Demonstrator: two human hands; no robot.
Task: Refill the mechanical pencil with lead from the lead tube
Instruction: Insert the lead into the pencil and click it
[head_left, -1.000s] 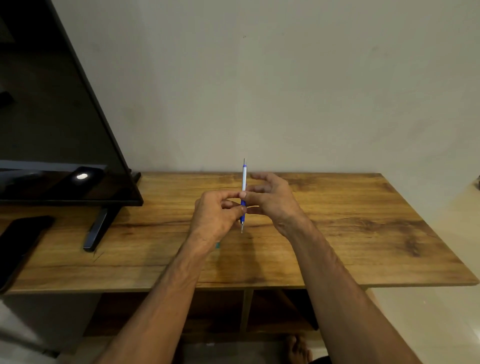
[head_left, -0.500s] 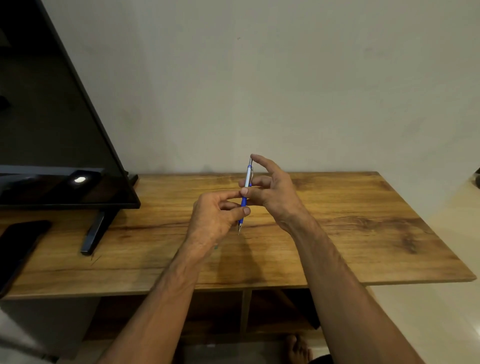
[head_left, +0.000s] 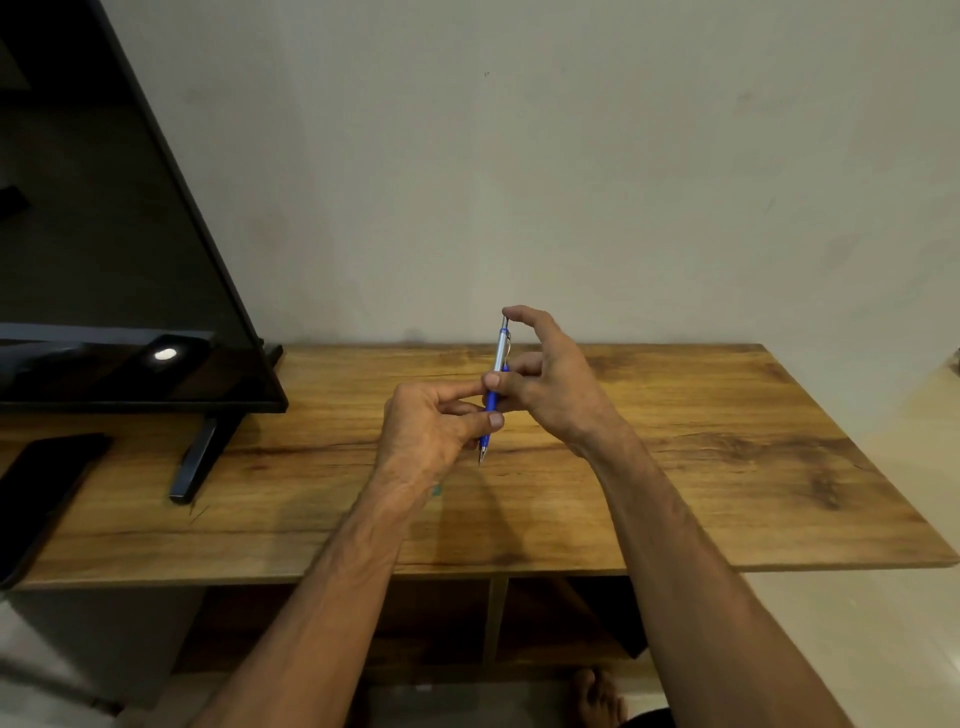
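A mechanical pencil (head_left: 500, 354) with a silver upper barrel and blue grip stands nearly upright above the wooden table (head_left: 675, 467), tip pointing down. My left hand (head_left: 434, 431) pinches the blue grip between thumb and fingers. My right hand (head_left: 553, 379) holds the middle of the barrel, and its forefinger rests on the pencil's top end. A small teal thing (head_left: 437, 490) peeks out on the table under my left wrist; I cannot tell whether it is the lead tube.
A black television (head_left: 114, 291) on a dark stand foot (head_left: 195, 462) fills the left side. A black phone (head_left: 36, 488) lies at the table's left edge. A plain wall rises behind the table. Shelves sit under the tabletop, and a bare foot (head_left: 597, 696) shows on the floor.
My right forefinger has risen from the barrel's side onto the pencil's top end. The pencil has tilted slightly, its top leaning right. My left hand's grip stays the same.
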